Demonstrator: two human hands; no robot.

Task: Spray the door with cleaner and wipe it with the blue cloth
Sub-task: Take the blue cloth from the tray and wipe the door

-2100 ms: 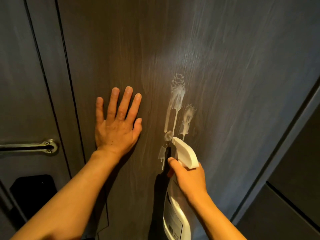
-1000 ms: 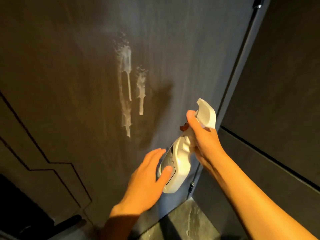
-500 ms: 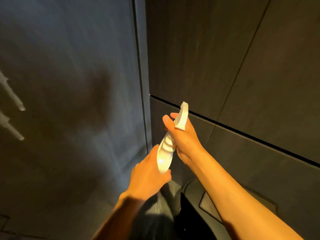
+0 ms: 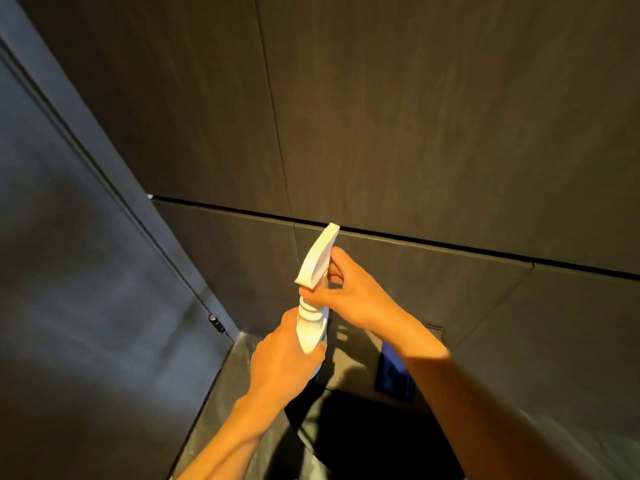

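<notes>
Both hands hold the white spray bottle at the centre of the head view. My right hand grips its neck just under the white trigger head. My left hand wraps the bottle's body from below and hides most of it. The dark grey door fills the left side, seen at a slant; its sprayed patch is out of view. Below my right forearm lies something blue, likely the blue cloth, partly hidden by the arm.
Dark wood-look wall panels with a horizontal groove fill the upper and right parts. A hinge sits on the door edge near the corner. Grey stone floor shows below, and dark clothing covers the bottom centre.
The view has swung right, away from the sprayed door to the wall corner. My left hand left the door and took hold of the bottle's body, while the right hand kept its neck.
</notes>
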